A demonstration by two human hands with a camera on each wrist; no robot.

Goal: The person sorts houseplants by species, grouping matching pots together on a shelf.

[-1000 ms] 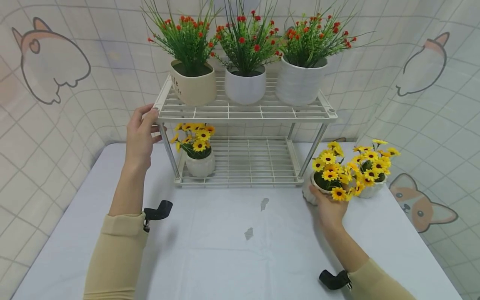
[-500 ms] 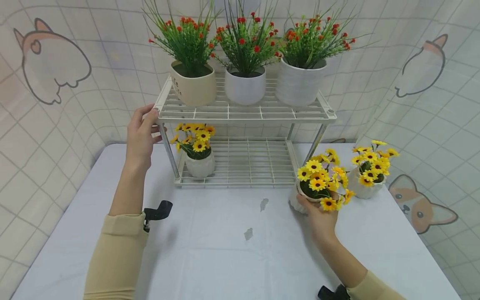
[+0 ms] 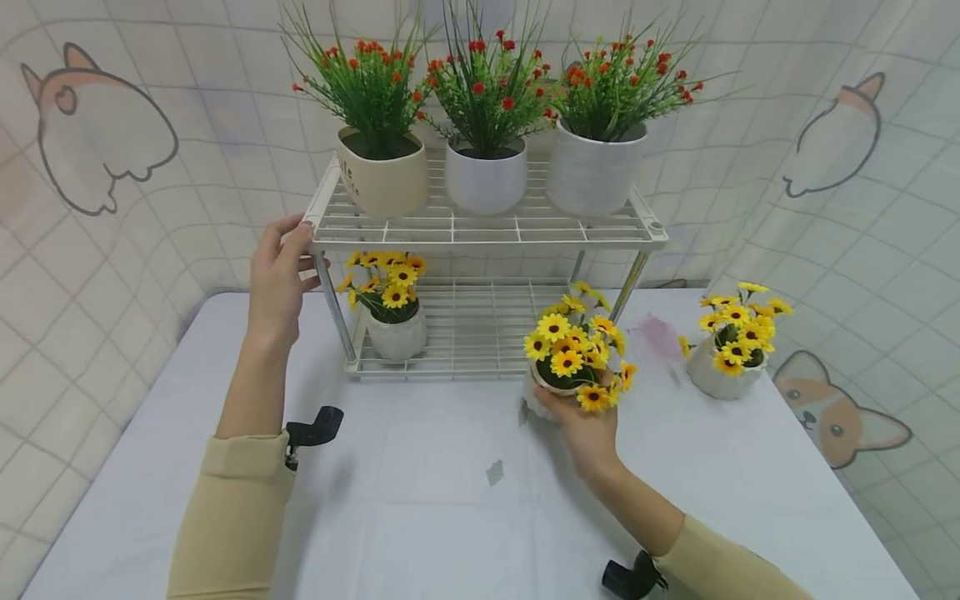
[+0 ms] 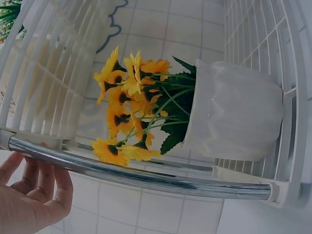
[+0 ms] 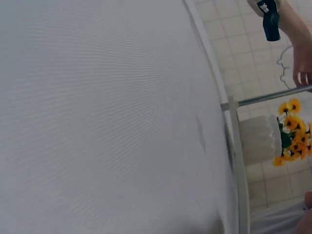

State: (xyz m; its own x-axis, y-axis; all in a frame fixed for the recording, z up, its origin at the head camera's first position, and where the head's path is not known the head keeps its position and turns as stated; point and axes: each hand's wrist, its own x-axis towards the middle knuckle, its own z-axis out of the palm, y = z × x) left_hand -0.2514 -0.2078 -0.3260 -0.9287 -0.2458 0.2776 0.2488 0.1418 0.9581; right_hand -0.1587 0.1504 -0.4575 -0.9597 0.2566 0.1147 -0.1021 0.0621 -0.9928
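Observation:
My right hand [image 3: 588,429] grips a small white pot of yellow daisy-like flowers [image 3: 566,346] in front of the lower tier's right half. Only its fingertips and part of that pot [image 5: 278,219] show at the right wrist view's bottom right corner. At the rack's upper left corner, my left hand [image 3: 276,275] holds the white two-tier wire rack [image 3: 480,244], thumb on the corner. In the left wrist view its curled fingers [image 4: 41,183] lie by the chrome post [image 4: 146,178]. A matching flower pot [image 3: 397,333] stands on the lower tier's left side.
On the upper tier stand a cream pot [image 3: 386,179], a smooth white pot [image 3: 486,179] and a ribbed white pot [image 3: 596,171], all with red-flowered grass. Another yellow flower pot [image 3: 723,371] sits on the white-covered table [image 3: 420,517] at the right. A tile-patterned curtain [image 3: 210,167] hangs behind.
My right hand has carried its flower pot leftward from beside the other table pot to the front of the rack's lower tier. My left hand keeps its hold on the rack corner.

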